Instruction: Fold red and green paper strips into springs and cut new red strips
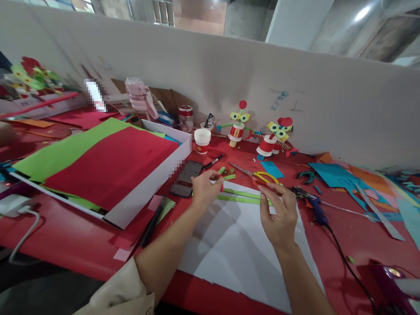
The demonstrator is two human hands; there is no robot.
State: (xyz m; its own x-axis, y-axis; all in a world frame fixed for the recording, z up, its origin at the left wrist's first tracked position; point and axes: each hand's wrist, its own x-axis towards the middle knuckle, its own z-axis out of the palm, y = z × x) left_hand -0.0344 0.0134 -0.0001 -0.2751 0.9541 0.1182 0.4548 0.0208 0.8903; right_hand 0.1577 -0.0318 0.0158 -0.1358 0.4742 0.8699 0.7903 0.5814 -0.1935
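Observation:
My left hand hovers over the white sheet with thumb and fingers pinched on a short folded green paper strip. My right hand is raised a little to the right, fingers loosely curled, and I see nothing in it. Between the hands lie long green paper strips. Yellow-handled scissors rest just beyond the right hand.
A white box of red and green paper sheets sits at left. A phone, black marker, paper cup and cup-robot figures stand behind. A glue gun with its cord lies at right.

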